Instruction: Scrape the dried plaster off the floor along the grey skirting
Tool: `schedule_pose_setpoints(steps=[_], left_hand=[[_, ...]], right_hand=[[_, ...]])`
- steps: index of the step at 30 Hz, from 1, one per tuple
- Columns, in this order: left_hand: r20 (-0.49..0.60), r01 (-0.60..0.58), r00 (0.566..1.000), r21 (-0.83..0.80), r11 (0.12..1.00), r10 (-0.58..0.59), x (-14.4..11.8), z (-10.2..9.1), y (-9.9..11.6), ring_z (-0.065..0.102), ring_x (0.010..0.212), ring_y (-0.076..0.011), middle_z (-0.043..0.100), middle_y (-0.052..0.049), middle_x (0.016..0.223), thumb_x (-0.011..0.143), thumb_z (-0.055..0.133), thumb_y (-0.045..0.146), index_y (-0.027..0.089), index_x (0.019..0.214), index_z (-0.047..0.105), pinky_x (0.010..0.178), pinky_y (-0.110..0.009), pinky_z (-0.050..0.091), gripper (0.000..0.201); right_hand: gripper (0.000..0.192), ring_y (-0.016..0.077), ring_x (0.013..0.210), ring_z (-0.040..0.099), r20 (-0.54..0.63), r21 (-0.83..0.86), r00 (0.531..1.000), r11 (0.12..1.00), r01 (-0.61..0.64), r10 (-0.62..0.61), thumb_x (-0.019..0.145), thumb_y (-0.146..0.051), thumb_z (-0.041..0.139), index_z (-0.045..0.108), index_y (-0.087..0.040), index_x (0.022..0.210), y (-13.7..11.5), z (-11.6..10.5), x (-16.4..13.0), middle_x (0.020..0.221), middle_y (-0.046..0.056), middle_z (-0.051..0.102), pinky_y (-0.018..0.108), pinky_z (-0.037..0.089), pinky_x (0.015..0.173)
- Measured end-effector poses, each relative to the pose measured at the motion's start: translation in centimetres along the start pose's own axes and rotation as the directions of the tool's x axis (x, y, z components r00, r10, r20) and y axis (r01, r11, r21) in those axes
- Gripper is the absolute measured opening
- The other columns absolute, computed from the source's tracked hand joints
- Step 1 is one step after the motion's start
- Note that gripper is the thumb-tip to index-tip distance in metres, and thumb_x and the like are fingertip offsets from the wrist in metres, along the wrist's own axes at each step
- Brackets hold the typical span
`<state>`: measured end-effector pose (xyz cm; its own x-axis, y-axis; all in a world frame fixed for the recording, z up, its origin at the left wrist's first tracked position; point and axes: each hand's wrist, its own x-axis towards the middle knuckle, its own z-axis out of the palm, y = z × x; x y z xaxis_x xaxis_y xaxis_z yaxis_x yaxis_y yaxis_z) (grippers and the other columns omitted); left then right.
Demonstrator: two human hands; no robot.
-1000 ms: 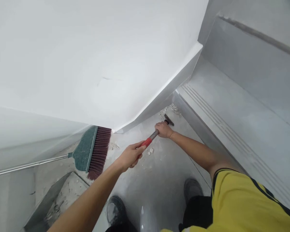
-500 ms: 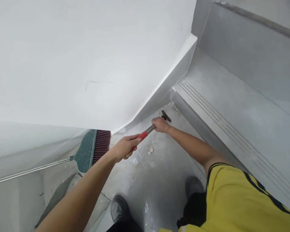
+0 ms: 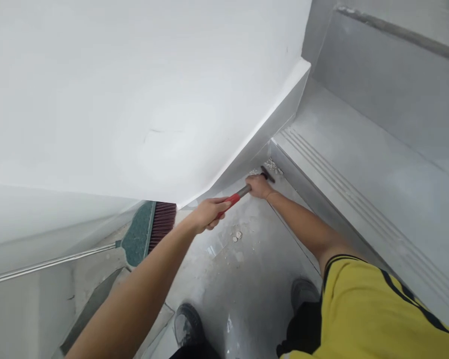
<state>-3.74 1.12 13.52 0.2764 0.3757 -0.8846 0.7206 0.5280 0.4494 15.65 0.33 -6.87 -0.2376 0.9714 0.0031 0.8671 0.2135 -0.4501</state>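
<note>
Left hand [image 3: 209,214]'s wrapped round the red grip [image 3: 232,200] of this tool [image 3: 244,191], right hand [image 3: 259,186]'s clenched on the shaft up near the dark head [image 3: 268,174]. That head pokes out just past the right fingers, right by the rubble [image 3: 273,165] in the corner.

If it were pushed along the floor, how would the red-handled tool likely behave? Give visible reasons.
The tool is probably stiff: its shaft looks straight between the left hand and right hand. It seems unlikely to roll, since its head sits crosswise. Chips by the head might make it catch.
</note>
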Motion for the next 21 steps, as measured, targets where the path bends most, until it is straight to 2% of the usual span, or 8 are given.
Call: schedule_pose_setpoints(steps=[2,4,6,9,11,13,17,21], left_hand=[[0.006,-0.015,1.000,-0.001,1.000,0.015,1.1,0.7,1.1,0.025,0.036,-0.0034,0.041,0.004,0.058,0.080,0.054,0.044,0.023,0.129,0.047,0.038,-0.021,0.014,0.054],[0.010,-0.021,1.000,0.000,1.000,0.021,1.3,0.7,1.0,0.025,0.036,-0.0034,0.041,0.004,0.058,0.080,0.054,0.044,0.023,0.128,0.048,0.038,-0.021,0.014,0.053],[-0.006,-0.016,1.000,0.016,1.000,0.016,0.1,0.0,-0.3,0.024,0.036,-0.0034,0.040,0.004,0.057,0.079,0.054,0.048,0.023,0.129,0.047,0.037,-0.020,0.013,0.056],[-0.054,0.044,0.998,0.019,0.999,-0.043,-3.8,-1.9,-2.9,0.023,0.036,-0.0032,0.039,0.005,0.057,0.078,0.054,0.052,0.022,0.132,0.043,0.036,-0.020,0.012,0.063],[-0.085,0.097,0.992,0.010,0.995,-0.096,-6.2,-2.6,-3.8,0.023,0.036,-0.0029,0.038,0.005,0.057,0.078,0.054,0.053,0.021,0.133,0.041,0.036,-0.019,0.012,0.065],[-0.085,0.108,0.991,-0.011,0.994,-0.108,-7.5,-2.6,-3.8,0.022,0.036,-0.0026,0.038,0.006,0.057,0.078,0.054,0.051,0.020,0.134,0.039,0.035,-0.018,0.012,0.066],[-0.017,0.064,0.998,-0.049,0.997,-0.065,-6.3,-0.2,-3.2,0.023,0.035,-0.0020,0.040,0.005,0.057,0.080,0.053,0.048,0.019,0.137,0.036,0.035,-0.018,0.013,0.065],[-0.034,0.068,0.997,-0.109,0.992,-0.072,-3.9,3.3,-4.0,0.026,0.033,-0.0026,0.040,0.006,0.057,0.085,0.046,0.045,0.024,0.138,0.033,0.034,-0.018,0.014,0.059]], right_hand=[[0.010,0.0220,0.077,0.055,-0.022,-0.029,0.999,0.998,-0.047,0.046,0.066,-0.015,0.053,0.058,-0.013,0.073,1.8,-0.5,-0.3,0.080,0.010,0.062,0.029,0.033,0.066],[0.010,0.0225,0.077,0.055,-0.025,-0.033,0.998,0.997,-0.063,0.062,0.065,-0.015,0.053,0.059,-0.013,0.073,1.9,-0.6,-0.2,0.079,0.011,0.062,0.029,0.033,0.066],[0.011,0.0223,0.077,0.056,-0.002,-0.007,0.999,0.999,-0.045,0.045,0.066,-0.015,0.052,0.059,-0.013,0.074,-0.2,0.1,0.2,0.080,0.010,0.062,0.029,0.033,0.066],[0.012,0.0208,0.077,0.056,0.070,0.089,0.995,0.994,0.065,-0.071,0.069,-0.018,0.052,0.059,-0.014,0.078,-5.9,1.4,1.1,0.083,0.009,0.063,0.028,0.034,0.066],[0.012,0.0195,0.077,0.056,0.105,0.158,0.982,0.978,0.137,-0.155,0.071,-0.019,0.052,0.059,-0.014,0.079,-8.9,1.8,1.3,0.084,0.008,0.063,0.027,0.034,0.065],[0.011,0.0191,0.077,0.056,0.102,0.176,0.981,0.974,0.144,-0.164,0.071,-0.019,0.052,0.059,-0.015,0.079,-10.0,1.5,1.0,0.084,0.008,0.063,0.026,0.035,0.065],[0.011,0.0202,0.076,0.057,0.063,0.118,0.994,0.990,0.082,-0.090,0.070,-0.015,0.051,0.059,-0.014,0.078,-7.1,0.6,-0.9,0.081,0.009,0.063,0.028,0.035,0.067],[0.009,0.0200,0.077,0.056,0.138,0.097,0.966,0.974,0.205,-0.217,0.069,-0.016,0.051,0.059,-0.014,0.075,-3.5,0.4,-2.1,0.081,0.009,0.063,0.028,0.034,0.068]])
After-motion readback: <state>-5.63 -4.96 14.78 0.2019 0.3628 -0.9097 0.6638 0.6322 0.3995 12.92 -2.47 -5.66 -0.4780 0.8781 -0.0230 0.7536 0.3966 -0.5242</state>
